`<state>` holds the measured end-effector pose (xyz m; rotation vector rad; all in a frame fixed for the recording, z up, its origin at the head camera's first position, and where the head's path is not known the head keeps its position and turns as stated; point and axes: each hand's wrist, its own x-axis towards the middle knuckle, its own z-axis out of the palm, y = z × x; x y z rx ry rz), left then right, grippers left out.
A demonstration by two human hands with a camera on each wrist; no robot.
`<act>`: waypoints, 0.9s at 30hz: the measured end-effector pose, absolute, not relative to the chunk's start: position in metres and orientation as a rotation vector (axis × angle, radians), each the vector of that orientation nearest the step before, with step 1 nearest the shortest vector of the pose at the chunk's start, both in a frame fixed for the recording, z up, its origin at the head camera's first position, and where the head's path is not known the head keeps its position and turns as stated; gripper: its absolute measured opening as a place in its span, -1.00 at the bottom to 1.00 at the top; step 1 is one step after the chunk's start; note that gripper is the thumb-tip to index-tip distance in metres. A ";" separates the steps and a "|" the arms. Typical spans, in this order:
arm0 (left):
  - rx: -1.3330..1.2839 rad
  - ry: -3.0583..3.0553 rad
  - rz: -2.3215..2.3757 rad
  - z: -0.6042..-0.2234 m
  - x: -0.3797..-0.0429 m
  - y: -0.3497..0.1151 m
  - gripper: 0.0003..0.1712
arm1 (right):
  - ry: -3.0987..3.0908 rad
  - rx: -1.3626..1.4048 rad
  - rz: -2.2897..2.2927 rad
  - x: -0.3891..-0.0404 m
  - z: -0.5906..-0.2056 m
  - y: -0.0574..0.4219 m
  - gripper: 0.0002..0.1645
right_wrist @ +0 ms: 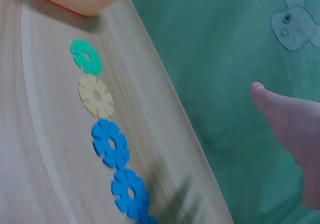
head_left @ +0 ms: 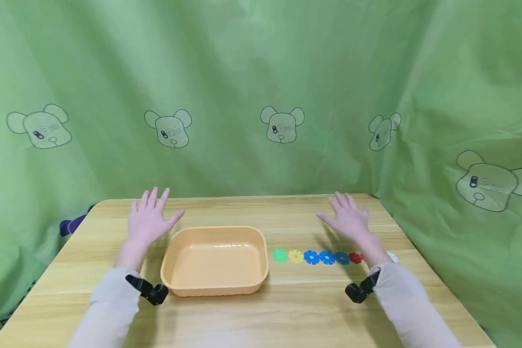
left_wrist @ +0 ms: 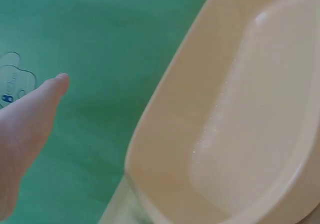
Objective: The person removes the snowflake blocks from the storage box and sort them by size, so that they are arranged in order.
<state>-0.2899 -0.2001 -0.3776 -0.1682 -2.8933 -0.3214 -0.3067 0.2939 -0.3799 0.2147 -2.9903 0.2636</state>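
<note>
My left hand (head_left: 149, 220) is held with fingers spread, left of an orange plastic basin (head_left: 217, 292) that has nothing in it. In the left wrist view the thumb (left_wrist: 47, 92) points toward the basin, apart from it. My right hand (head_left: 347, 217) also has spread fingers and holds nothing, above and behind a row of flat notched discs. From the basin side the row runs green disc (head_left: 280, 255), yellow disc (head_left: 296, 256), several blue discs (head_left: 311, 257) and a red disc (head_left: 355, 257). A white disc (head_left: 392, 257) shows past the right wrist, which hides part of the row.
Everything stands on a wooden table (head_left: 243, 319). A green curtain (head_left: 226, 72) printed with bear heads hangs behind it and along the right side. Something purple (head_left: 71, 224) shows beyond the table's left edge. Each wrist carries a small black camera (head_left: 156, 294).
</note>
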 end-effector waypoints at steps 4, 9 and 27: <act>-0.165 -2.947 -0.288 -0.386 -0.294 -0.197 -0.04 | -3.019 0.188 0.244 -0.310 -0.380 0.281 0.06; -0.186 -2.971 -0.301 -0.395 -0.292 -0.197 -0.06 | -3.027 0.157 0.270 -0.312 -0.386 0.272 0.00; -0.184 -2.998 -0.356 -0.401 -0.285 -0.201 -0.05 | -3.041 0.141 0.272 -0.314 -0.394 0.264 0.01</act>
